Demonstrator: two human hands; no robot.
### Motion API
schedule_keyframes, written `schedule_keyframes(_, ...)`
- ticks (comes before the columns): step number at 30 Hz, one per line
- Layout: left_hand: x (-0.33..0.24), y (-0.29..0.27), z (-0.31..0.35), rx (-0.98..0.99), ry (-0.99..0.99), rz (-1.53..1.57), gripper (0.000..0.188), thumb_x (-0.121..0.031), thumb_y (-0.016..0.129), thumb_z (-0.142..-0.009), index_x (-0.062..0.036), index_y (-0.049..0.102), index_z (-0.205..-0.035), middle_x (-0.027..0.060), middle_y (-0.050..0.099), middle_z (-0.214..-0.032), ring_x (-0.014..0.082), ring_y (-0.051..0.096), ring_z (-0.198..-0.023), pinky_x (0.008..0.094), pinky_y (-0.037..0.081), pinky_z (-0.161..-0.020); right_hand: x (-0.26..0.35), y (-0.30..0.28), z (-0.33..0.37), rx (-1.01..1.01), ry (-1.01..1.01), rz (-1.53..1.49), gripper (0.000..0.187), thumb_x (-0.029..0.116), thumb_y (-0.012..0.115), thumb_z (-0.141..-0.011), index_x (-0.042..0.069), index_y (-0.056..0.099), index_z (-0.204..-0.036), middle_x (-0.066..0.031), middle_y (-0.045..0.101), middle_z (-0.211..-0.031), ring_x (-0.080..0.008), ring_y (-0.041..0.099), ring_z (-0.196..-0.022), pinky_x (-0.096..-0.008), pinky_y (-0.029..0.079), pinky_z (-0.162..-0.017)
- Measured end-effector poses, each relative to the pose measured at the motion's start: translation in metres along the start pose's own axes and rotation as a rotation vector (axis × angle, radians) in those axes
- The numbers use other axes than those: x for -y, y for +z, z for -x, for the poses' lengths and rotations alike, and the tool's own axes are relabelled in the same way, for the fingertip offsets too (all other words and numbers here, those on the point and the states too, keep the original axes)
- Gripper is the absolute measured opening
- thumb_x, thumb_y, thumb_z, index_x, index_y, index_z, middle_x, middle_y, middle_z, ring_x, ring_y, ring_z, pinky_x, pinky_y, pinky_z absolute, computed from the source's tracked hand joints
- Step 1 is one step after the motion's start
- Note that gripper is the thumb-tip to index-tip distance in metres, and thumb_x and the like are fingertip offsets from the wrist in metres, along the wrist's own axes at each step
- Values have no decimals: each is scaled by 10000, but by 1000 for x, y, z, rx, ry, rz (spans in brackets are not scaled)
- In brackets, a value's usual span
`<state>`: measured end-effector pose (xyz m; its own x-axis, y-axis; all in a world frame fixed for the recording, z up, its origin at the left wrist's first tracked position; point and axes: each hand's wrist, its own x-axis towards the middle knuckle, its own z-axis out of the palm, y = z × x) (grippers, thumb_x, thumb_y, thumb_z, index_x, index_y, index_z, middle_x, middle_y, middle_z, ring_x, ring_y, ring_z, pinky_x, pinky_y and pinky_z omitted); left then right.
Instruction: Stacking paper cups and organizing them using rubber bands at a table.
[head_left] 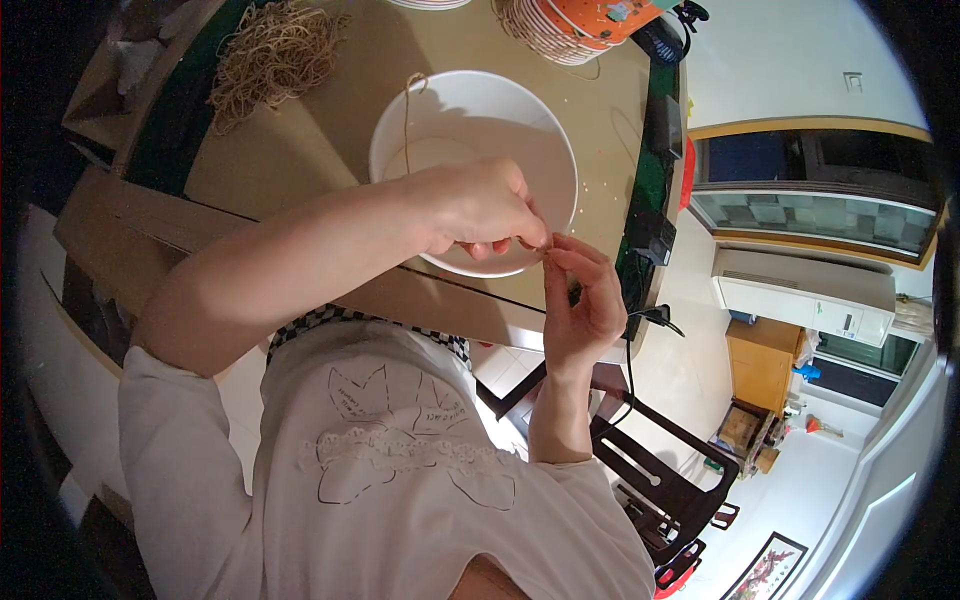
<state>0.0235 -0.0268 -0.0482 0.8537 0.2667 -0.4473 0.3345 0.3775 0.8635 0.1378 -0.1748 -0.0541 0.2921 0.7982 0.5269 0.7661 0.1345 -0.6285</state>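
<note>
Logging fingertip work over white bucket (pixel 555 160), tan strand (pixel 407 130) on rim. Left hand (pixel 480 205), right hand (pixel 588 300): pinched, on what I cannot tell. Next move likely calls for steadiness.

dark chair (pixel 690 490), wood-framed window (pixel 815 222), tall white appliance (pixel 800 295), wooden cabinet (pixel 760 365), framed picture (pixel 768 572)

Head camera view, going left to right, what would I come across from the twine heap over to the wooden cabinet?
Twine heap → white bucket → right hand → dark chair → wooden cabinet.
</note>
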Motion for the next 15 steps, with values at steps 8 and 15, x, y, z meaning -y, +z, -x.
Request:
schedule_keyframes(8,-8,3,8,-8,62,-105,203,-132,694,-769,2,672,-920,13,597,-690,62,490,-572,208,372,-476,1,-1,-3,0,22,18,208,-112,692,-715,7,634,-876,-135,669,-918,-230,652,-860,-296,508,-742)
schedule_keyframes(15,0,3,7,-106,172,-250,183,-150,693,-764,-25,701,-897,33,635,-730,91,555,-643,241,441,-581,6,-2,-5,-12,198,-31,183,-89,690,-741,1,636,-890,-103,631,-890,-152,601,-731,-244,480,-660)
